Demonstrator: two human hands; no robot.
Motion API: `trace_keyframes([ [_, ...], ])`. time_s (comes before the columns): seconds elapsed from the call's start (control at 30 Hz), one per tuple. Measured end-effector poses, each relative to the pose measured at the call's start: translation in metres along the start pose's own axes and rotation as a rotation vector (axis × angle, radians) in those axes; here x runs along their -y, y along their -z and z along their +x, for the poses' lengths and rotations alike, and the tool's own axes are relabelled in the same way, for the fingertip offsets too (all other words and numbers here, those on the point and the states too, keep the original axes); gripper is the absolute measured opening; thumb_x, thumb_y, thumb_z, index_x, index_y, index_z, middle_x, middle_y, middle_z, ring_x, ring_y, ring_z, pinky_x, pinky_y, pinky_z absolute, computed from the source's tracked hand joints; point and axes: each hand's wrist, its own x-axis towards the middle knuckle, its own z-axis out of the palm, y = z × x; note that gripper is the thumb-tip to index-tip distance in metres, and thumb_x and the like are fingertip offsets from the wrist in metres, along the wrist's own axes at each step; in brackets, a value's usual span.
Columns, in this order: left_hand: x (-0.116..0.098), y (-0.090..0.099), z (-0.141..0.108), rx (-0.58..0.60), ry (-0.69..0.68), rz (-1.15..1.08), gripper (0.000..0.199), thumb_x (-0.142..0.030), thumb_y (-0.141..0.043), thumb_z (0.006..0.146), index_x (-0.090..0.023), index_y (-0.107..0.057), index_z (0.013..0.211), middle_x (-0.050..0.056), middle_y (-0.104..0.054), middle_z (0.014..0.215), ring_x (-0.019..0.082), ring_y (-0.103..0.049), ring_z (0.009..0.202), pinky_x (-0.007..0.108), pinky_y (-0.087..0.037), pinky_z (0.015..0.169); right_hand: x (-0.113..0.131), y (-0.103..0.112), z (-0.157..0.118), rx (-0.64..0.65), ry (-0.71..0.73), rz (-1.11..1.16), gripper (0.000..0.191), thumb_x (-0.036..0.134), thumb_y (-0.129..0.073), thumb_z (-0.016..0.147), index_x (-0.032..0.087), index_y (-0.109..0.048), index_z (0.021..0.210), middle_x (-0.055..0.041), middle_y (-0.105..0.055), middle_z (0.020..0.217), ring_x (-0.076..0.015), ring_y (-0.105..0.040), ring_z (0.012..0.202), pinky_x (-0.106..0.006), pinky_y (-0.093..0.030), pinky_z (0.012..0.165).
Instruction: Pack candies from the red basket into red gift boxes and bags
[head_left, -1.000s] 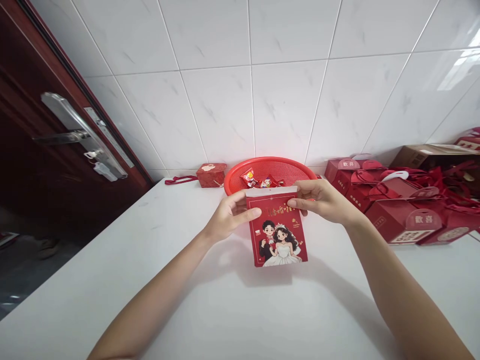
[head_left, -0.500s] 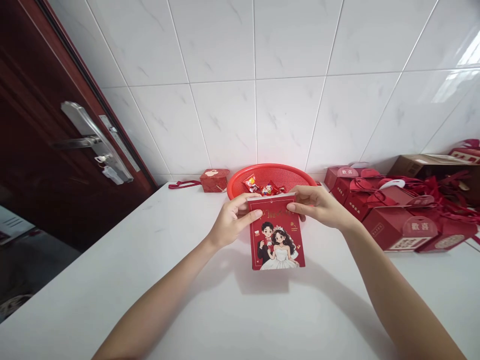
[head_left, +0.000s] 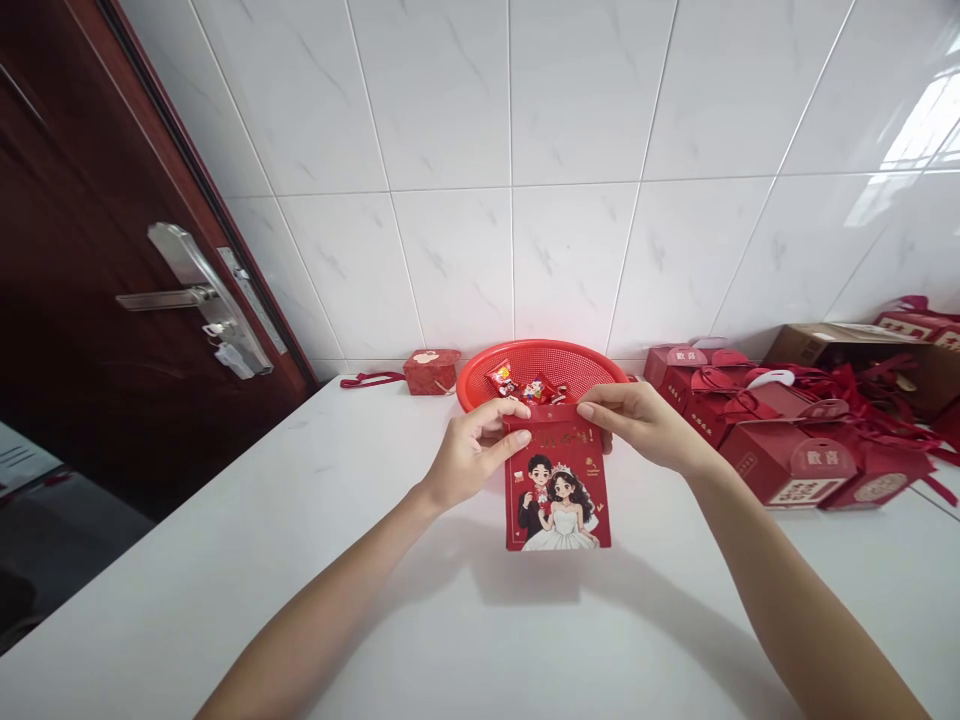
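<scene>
A flat red paper bag (head_left: 556,490) printed with a cartoon bride and groom hangs upright above the white table. My left hand (head_left: 480,445) pinches its upper left edge, thumb in front and fingers behind. At the upper right edge, my right hand (head_left: 641,425) grips it the same way. A small hole shows near the bag's top edge. Just behind the bag stands a red plastic basket (head_left: 570,355), holding several wrapped candies (head_left: 536,388); the bag and hands cover the basket's front.
At the right, several red gift boxes (head_left: 787,455) with ribbons crowd beside an open brown carton (head_left: 817,343). Left of the basket sit a small red box (head_left: 431,373) and a dark red ribbon (head_left: 371,380). A tiled wall (head_left: 450,250) backs the table (head_left: 360,560); a door (head_left: 97,200) stands left.
The top of the bag, where a white edge showed, now shows a red strip with a hole. My fingers have shifted slightly along its top. The view has tilted a little.
</scene>
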Motion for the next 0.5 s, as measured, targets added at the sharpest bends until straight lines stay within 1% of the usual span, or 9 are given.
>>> trace_keyframes([
  [0.17, 0.001, -0.005, -0.001, 0.060, 0.012, -0.040, 0.031, -0.044, -0.072, 0.084, -0.019, -0.068, 0.103, 0.003, -0.074, 0.086, 0.017, -0.068, 0.074, 0.026, -0.054, 0.067, -0.003, -0.004, -0.015, -0.089, 0.025, -0.040, 0.047, 0.061, -0.060, 0.090, 0.016, -0.063, 0.075, -0.0011, -0.057, 0.065, -0.0125, -0.055, 0.054, -0.025, -0.048, 0.051],
  [0.27, 0.001, -0.010, -0.002, 0.076, 0.008, -0.039, 0.031, -0.046, -0.069, 0.087, -0.018, -0.070, 0.100, 0.002, -0.072, 0.080, 0.016, -0.067, 0.071, 0.026, -0.054, 0.066, -0.004, -0.006, -0.028, -0.129, 0.030, -0.067, 0.046, 0.059, -0.059, 0.091, 0.017, -0.063, 0.074, -0.0007, -0.056, 0.064, -0.0119, -0.054, 0.053, -0.025, -0.047, 0.051],
  [0.33, 0.000, -0.015, -0.005, 0.090, 0.009, -0.043, 0.034, -0.046, -0.064, 0.091, -0.018, -0.070, 0.110, 0.001, -0.071, 0.075, 0.016, -0.066, 0.070, 0.027, -0.054, 0.067, -0.005, -0.008, -0.038, -0.125, 0.028, -0.060, 0.043, 0.056, -0.059, 0.092, 0.016, -0.064, 0.075, -0.0016, -0.058, 0.066, -0.0123, -0.055, 0.055, -0.025, -0.048, 0.053],
  [0.4, -0.002, -0.020, -0.009, 0.135, 0.026, -0.071, 0.045, -0.046, -0.062, 0.093, -0.019, -0.063, 0.129, 0.001, -0.072, 0.075, 0.018, -0.068, 0.071, 0.028, -0.056, 0.069, -0.005, -0.009, -0.050, -0.098, 0.020, -0.047, 0.041, 0.054, -0.059, 0.093, 0.016, -0.067, 0.079, -0.0033, -0.062, 0.069, -0.0136, -0.057, 0.058, -0.026, -0.049, 0.054],
  [0.43, -0.003, -0.022, -0.010, 0.163, 0.035, -0.089, 0.051, -0.045, -0.061, 0.093, -0.020, -0.058, 0.137, 0.002, -0.074, 0.079, 0.019, -0.070, 0.075, 0.030, -0.057, 0.072, -0.005, -0.008, -0.056, -0.090, 0.015, -0.058, 0.039, 0.053, -0.059, 0.093, 0.017, -0.068, 0.081, -0.0041, -0.064, 0.070, -0.0144, -0.058, 0.059, -0.027, -0.050, 0.055],
  [0.5, -0.004, -0.024, -0.012, 0.215, 0.030, -0.104, 0.058, -0.044, -0.062, 0.093, -0.021, -0.051, 0.145, 0.005, -0.077, 0.093, 0.021, -0.073, 0.089, 0.033, -0.058, 0.085, -0.002, -0.002, -0.073, -0.120, 0.001, -0.137, 0.038, 0.054, -0.059, 0.093, 0.019, -0.070, 0.083, -0.0054, -0.068, 0.072, -0.0165, -0.060, 0.062, -0.029, -0.050, 0.057],
])
